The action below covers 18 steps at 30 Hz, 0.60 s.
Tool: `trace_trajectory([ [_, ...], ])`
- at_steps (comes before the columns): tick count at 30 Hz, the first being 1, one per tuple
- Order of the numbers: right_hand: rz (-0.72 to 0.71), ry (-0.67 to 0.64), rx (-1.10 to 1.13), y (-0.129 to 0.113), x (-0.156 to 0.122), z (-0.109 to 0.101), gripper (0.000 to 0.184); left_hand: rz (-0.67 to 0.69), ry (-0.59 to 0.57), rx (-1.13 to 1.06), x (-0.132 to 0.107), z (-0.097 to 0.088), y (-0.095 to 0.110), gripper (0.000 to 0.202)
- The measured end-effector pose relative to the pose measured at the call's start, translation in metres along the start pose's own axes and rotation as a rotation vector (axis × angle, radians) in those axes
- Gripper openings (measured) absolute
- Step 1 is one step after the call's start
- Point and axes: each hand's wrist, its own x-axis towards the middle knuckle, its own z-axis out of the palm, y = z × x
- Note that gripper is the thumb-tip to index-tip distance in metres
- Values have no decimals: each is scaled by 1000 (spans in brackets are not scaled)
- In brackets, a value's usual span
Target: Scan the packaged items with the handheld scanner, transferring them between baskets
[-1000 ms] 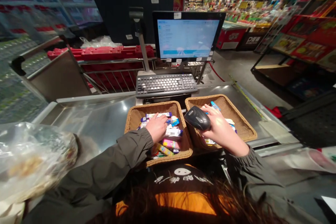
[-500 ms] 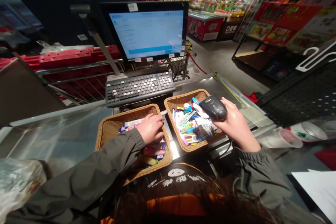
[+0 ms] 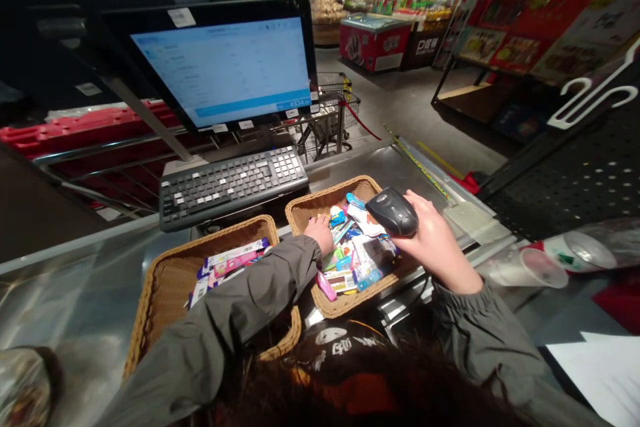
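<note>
My right hand grips a black handheld barcode scanner over the right edge of a wicker basket. That basket holds a jumble of small packets and colourful pieces, with a pink one at the near side. My left hand reaches into the left part of the same basket, fingers bent and slightly apart at the small goods; the fingertips are partly hidden. A second wicker basket stands to the left, under my left sleeve, with purple-and-white wrapped bars in it.
A keyboard and a lit monitor stand behind the baskets. At the left lies a clear plastic bag. Plastic cups and white paper are on the right. A metal counter edge runs at the far right.
My left hand has moved right, out of the left basket and into the right one. My right hand still holds the scanner. The view has shifted, and figures now show on the monitor's lower bar.
</note>
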Motion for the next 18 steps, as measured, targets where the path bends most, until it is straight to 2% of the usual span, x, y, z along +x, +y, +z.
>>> trace_trajectory([
  [5, -7, -18, 31, 9, 8, 5, 48, -97, -66, -53, 12, 2, -4, 54],
  [8, -15, -30, 44, 9, 13, 6, 45, -120, -77, -84, 16, 1, -8, 52],
  [13, -12, -26, 61, 10, 16, 5, 46, -60, 112, -93, 7, -11, -11, 44],
  [18, -20, -4, 49, 7, 12, 6, 48, 87, 303, -81, -20, -40, -17, 42],
])
